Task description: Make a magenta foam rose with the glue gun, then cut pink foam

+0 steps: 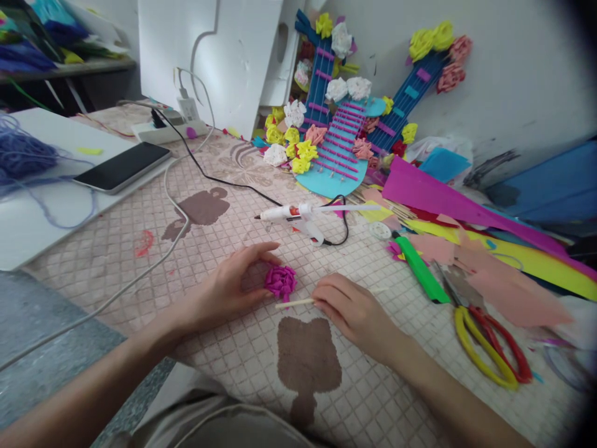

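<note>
Magenta paper flower [280, 281] lies on the patterned cloth [224, 361] near the middle of the work surface, already rolled into a full, layered bloom, so the shaping of its petals looks finished. The left hand [233, 287] rests against its left side with fingers curled loosely around it, steadying it on the cloth rather than lifting it. The right hand [351, 309] pinches a thin wooden stick [295, 303] near one end, fingers closed narrowly on it, and the stick's free tip lies just below the flower, close to it; whether tip and bloom touch cannot be told. Judging from this, the flower and its stem are both ready but not yet joined, which appears to be the step in hand. The glue gun [298, 216] lies untouched on the cloth beyond the hands, its black cord [209, 177] running back toward the power strip [163, 127], so no glue seems to be going on at this instant. Further back stand guitar-shaped foam pieces [336, 134] already dressed with yellow, white and pink flowers, which suggests much similar work is complete. To the right lie scissors [485, 342], a green marker-like tool [422, 270] and sheets of coloured foam [448, 199]. A phone [122, 167] sits on a white board at the left.
</note>
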A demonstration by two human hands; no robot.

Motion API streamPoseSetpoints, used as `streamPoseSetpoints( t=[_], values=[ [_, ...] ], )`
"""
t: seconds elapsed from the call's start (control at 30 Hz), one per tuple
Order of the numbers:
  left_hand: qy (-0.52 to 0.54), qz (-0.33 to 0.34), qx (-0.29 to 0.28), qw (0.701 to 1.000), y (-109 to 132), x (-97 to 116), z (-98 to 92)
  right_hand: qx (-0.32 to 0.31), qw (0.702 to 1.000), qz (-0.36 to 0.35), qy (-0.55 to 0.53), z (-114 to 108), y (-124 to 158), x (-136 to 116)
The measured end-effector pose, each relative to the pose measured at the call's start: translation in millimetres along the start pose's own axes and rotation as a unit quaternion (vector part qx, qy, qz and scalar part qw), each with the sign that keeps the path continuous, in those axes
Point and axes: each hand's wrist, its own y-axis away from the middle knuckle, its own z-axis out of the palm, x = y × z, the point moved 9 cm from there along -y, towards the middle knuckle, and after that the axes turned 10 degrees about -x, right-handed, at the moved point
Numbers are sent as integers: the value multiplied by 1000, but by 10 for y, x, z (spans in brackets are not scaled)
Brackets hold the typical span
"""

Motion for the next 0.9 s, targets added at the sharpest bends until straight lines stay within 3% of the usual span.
streamPoseSetpoints(
  t=[0.57,0.9],
  values=[
    [-39,11,1,999,9,65,-24,7,1000,0,2,-5,-8,-12],
    [-66,21,-37,997,70,155,-21,15,1000,0,-3,-6,-23,-40]
  ],
)
